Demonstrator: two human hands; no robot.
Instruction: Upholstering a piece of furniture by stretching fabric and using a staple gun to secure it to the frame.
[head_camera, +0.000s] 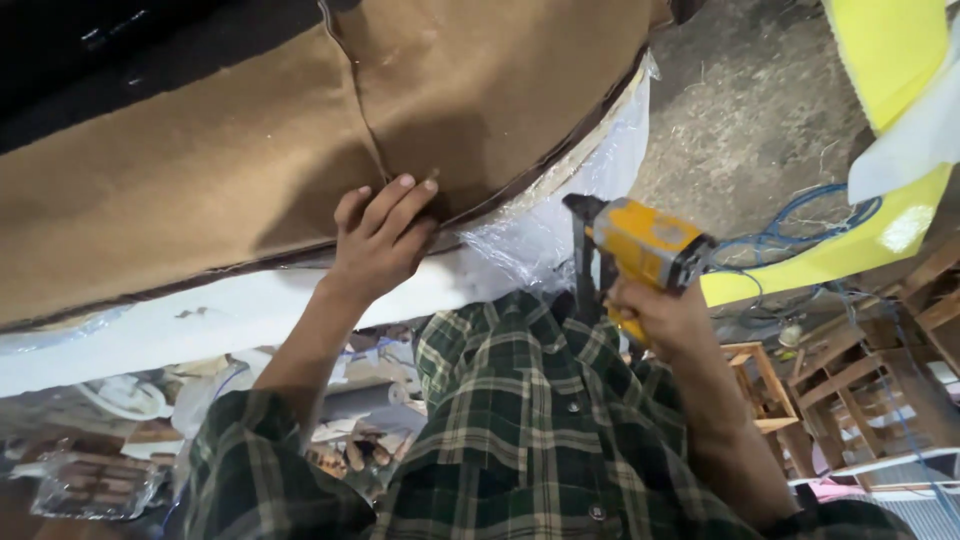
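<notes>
**Left hand on brown upholstery, right hand gripping yellow staple gun**

Left hand (378, 243) presses flat against the brown upholstery fabric (200, 160), fingers together and spread up onto the cloth just right of a vertical seam (355, 95); nothing is clamped in it. The fabric covers a large padded piece filling the upper left of the view, with dark piping along its lower edge and clear plastic wrap (530, 235) and white padding (200, 320) showing beneath it. Right hand (660, 315) is closed around the handle of a yellow pneumatic staple gun (640, 245), held just right of the left hand, its dark nose pointing up near the plastic-wrapped edge. Both arms wear a green plaid shirt (520, 420). Far right: yellow foam sheet (880, 60), blue hose (800, 225) on the concrete floor (750, 110), wooden frames (860, 380) stacked at the right edge.
</notes>
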